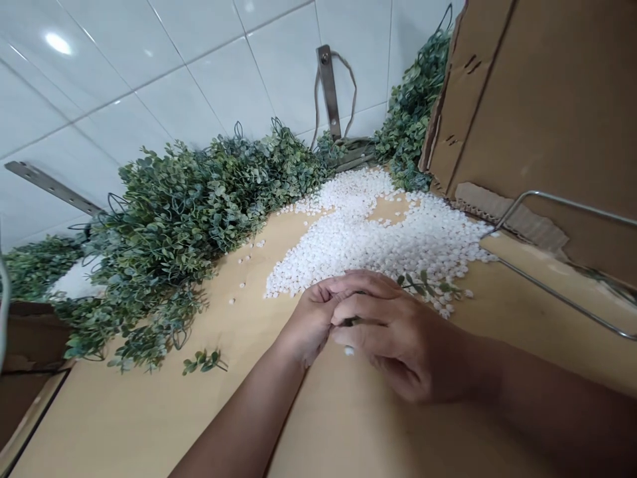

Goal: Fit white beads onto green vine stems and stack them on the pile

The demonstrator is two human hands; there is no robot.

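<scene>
My left hand (313,322) and my right hand (393,325) meet at the fingertips above the table, both with curled fingers. Between the right fingers a bit of dark green stem or leaf (351,321) shows. A green leafy sprig (423,285) sticks out past the right knuckles; whether it joins that green bit is hidden. Just under the right fingertips a small white bead (349,350) is visible. What the left fingers pinch is covered by the right hand. Beyond both hands spreads a heap of small white beads (368,239).
Bunched artificial greenery (199,199) lines the tiled wall, with more greenery (418,99) at back right. A loose sprig (204,360) lies on the table (129,411). At right stand a cardboard box (552,113) and a bent metal wire frame (567,292). A metal bracket (328,93) rises behind.
</scene>
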